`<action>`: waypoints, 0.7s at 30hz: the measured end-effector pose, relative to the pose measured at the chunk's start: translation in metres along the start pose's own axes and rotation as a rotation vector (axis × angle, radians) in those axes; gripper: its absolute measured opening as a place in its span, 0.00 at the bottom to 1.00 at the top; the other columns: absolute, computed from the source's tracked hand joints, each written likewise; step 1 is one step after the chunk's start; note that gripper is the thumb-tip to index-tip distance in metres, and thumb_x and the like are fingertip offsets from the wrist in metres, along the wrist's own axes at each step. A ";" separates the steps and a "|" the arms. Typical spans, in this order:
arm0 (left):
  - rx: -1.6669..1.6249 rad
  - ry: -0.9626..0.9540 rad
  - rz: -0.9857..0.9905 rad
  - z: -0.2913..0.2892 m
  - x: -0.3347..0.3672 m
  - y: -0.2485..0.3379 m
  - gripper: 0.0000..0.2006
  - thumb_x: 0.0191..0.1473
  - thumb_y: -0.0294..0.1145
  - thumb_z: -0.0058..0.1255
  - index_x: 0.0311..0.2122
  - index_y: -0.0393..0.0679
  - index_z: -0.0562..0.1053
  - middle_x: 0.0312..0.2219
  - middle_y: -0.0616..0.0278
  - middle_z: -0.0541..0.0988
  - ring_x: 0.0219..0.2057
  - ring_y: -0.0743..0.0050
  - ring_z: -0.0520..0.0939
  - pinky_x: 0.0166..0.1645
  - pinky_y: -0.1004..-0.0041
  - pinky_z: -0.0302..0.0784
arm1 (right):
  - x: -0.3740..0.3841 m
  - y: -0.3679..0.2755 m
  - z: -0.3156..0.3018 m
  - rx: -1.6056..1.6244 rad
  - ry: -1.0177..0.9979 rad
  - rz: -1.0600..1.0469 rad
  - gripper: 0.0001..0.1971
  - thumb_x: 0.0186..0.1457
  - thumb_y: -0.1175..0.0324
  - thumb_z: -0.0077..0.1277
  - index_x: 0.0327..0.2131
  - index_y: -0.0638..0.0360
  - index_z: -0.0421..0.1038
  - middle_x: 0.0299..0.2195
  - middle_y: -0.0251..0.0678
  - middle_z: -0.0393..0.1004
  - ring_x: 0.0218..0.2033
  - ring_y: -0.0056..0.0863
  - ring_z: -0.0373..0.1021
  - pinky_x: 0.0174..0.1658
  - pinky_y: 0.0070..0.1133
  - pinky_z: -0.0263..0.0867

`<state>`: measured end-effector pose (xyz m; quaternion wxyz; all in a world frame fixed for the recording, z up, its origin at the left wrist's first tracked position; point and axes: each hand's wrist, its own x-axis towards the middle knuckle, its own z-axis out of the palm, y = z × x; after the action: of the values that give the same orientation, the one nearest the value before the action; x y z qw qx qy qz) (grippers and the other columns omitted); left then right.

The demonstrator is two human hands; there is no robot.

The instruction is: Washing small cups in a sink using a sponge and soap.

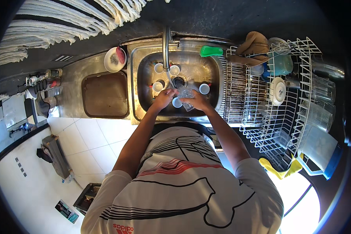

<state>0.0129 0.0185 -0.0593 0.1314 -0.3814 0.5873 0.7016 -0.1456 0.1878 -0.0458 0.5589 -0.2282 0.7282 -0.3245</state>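
Note:
Over the sink (134,91), my right hand (200,102) is closed around a clear, patterned glass (186,94), which tilts beneath the tap. My left hand (165,99) is just left of it, its fingers stretched toward the glass and the running water; I cannot tell whether they touch the glass. A thin stream falls from the metal tap (166,50) near the drain (178,82). Several small white cups stand in the basin: one cup (177,103) below my hands, another cup (204,89) to the right, and a cup (157,86) to the left.
A white bowl (110,62) with a pink and grey sponge rests left of the sink, behind a dark tray (105,95). On the right is a white wire dish rack (269,121) with dishes. A green object (211,51) lies on the far rim. Yellow gloves (279,171) hang near the rack.

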 end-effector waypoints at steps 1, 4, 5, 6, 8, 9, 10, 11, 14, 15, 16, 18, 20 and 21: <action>0.003 -0.015 -0.002 0.007 -0.002 0.016 0.19 0.62 0.47 0.46 0.40 0.40 0.77 0.27 0.65 0.79 0.26 0.79 0.75 0.34 0.75 0.72 | 0.011 0.014 0.000 0.005 0.011 0.010 0.36 0.42 0.48 0.65 0.51 0.61 0.68 0.50 0.43 0.71 0.50 0.32 0.69 0.51 0.26 0.65; 0.192 0.074 0.063 0.014 0.000 0.028 0.23 0.60 0.51 0.46 0.41 0.37 0.76 0.28 0.60 0.79 0.28 0.74 0.77 0.37 0.72 0.73 | 0.037 0.030 0.005 0.078 -0.110 0.257 0.37 0.44 0.42 0.61 0.52 0.58 0.70 0.50 0.43 0.72 0.51 0.34 0.68 0.51 0.28 0.65; 0.225 0.090 0.134 0.012 0.006 0.021 0.24 0.59 0.52 0.48 0.41 0.36 0.75 0.28 0.57 0.79 0.29 0.72 0.78 0.38 0.71 0.73 | 0.039 0.026 0.004 0.143 -0.161 0.292 0.39 0.45 0.40 0.60 0.54 0.57 0.69 0.50 0.44 0.72 0.51 0.34 0.68 0.51 0.28 0.65; 0.256 0.113 0.205 0.010 0.012 0.012 0.25 0.58 0.53 0.49 0.41 0.34 0.75 0.28 0.55 0.79 0.31 0.70 0.79 0.38 0.70 0.73 | 0.038 0.014 0.003 0.205 -0.217 0.324 0.41 0.45 0.38 0.58 0.56 0.56 0.67 0.50 0.44 0.73 0.51 0.35 0.68 0.51 0.29 0.64; 0.233 0.219 0.140 0.008 0.016 0.009 0.24 0.57 0.51 0.50 0.41 0.34 0.74 0.28 0.55 0.79 0.29 0.71 0.78 0.37 0.70 0.73 | 0.036 0.000 -0.002 0.287 -0.211 0.330 0.43 0.45 0.35 0.56 0.58 0.57 0.65 0.51 0.46 0.72 0.52 0.36 0.68 0.52 0.31 0.64; 0.215 0.328 0.076 0.005 0.018 0.007 0.24 0.57 0.50 0.51 0.41 0.34 0.73 0.27 0.55 0.78 0.28 0.72 0.78 0.35 0.71 0.73 | 0.036 -0.015 -0.010 0.228 -0.173 0.282 0.43 0.46 0.36 0.57 0.57 0.59 0.66 0.52 0.46 0.72 0.52 0.36 0.68 0.52 0.31 0.64; 0.211 0.337 0.073 -0.002 0.020 0.001 0.24 0.57 0.50 0.51 0.41 0.34 0.73 0.27 0.55 0.78 0.28 0.72 0.78 0.35 0.71 0.73 | 0.033 -0.032 -0.016 0.167 -0.143 0.231 0.42 0.46 0.37 0.57 0.56 0.60 0.66 0.52 0.47 0.71 0.52 0.37 0.68 0.52 0.31 0.64; 0.043 0.320 0.004 -0.010 0.022 -0.009 0.23 0.57 0.49 0.51 0.41 0.34 0.73 0.26 0.56 0.78 0.26 0.74 0.77 0.33 0.71 0.73 | 0.027 -0.049 -0.021 0.148 -0.060 0.055 0.43 0.43 0.39 0.61 0.54 0.64 0.65 0.50 0.50 0.72 0.52 0.41 0.69 0.52 0.32 0.64; -0.204 0.275 -0.046 -0.016 0.019 -0.012 0.17 0.57 0.43 0.52 0.39 0.38 0.73 0.23 0.62 0.75 0.20 0.79 0.73 0.26 0.74 0.69 | 0.056 -0.013 -0.030 -0.257 0.371 0.040 0.51 0.36 0.38 0.64 0.55 0.69 0.61 0.49 0.55 0.72 0.49 0.50 0.71 0.51 0.34 0.67; -0.217 0.263 -0.014 -0.015 0.014 -0.011 0.15 0.58 0.42 0.52 0.39 0.39 0.73 0.23 0.64 0.74 0.20 0.78 0.73 0.25 0.75 0.68 | 0.064 0.000 -0.034 -0.287 0.436 -0.061 0.56 0.34 0.40 0.66 0.59 0.69 0.52 0.47 0.60 0.71 0.48 0.54 0.71 0.51 0.37 0.67; -0.230 0.262 0.020 -0.018 0.011 -0.015 0.13 0.58 0.40 0.52 0.39 0.40 0.73 0.22 0.65 0.73 0.20 0.78 0.73 0.25 0.75 0.68 | 0.071 0.005 -0.037 -0.288 0.426 -0.073 0.56 0.34 0.40 0.66 0.59 0.69 0.52 0.47 0.60 0.71 0.48 0.54 0.71 0.51 0.37 0.67; -0.404 0.238 0.017 -0.024 0.008 -0.021 0.10 0.58 0.37 0.52 0.40 0.42 0.74 0.23 0.67 0.73 0.20 0.79 0.73 0.25 0.77 0.68 | 0.084 0.002 -0.041 -0.408 0.464 -0.035 0.55 0.35 0.41 0.66 0.59 0.66 0.50 0.46 0.62 0.71 0.48 0.54 0.71 0.50 0.38 0.68; -0.522 0.083 -0.073 -0.031 -0.001 -0.029 0.10 0.58 0.36 0.52 0.41 0.42 0.74 0.23 0.68 0.73 0.20 0.82 0.73 0.25 0.79 0.67 | 0.086 -0.007 -0.039 -0.408 0.428 0.009 0.50 0.36 0.48 0.68 0.57 0.60 0.51 0.46 0.57 0.72 0.46 0.55 0.71 0.50 0.38 0.67; 0.073 0.198 0.333 -0.036 -0.003 -0.052 0.09 0.58 0.34 0.53 0.39 0.41 0.73 0.22 0.69 0.71 0.20 0.83 0.70 0.24 0.80 0.64 | 0.089 -0.018 -0.036 -0.445 0.408 0.005 0.48 0.36 0.49 0.68 0.57 0.58 0.51 0.46 0.57 0.72 0.45 0.55 0.71 0.49 0.39 0.67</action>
<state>0.0618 0.0008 -0.0957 -0.0311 -0.3410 0.6775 0.6510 -0.2054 0.1210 -0.0860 0.3380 -0.2734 0.8793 -0.1947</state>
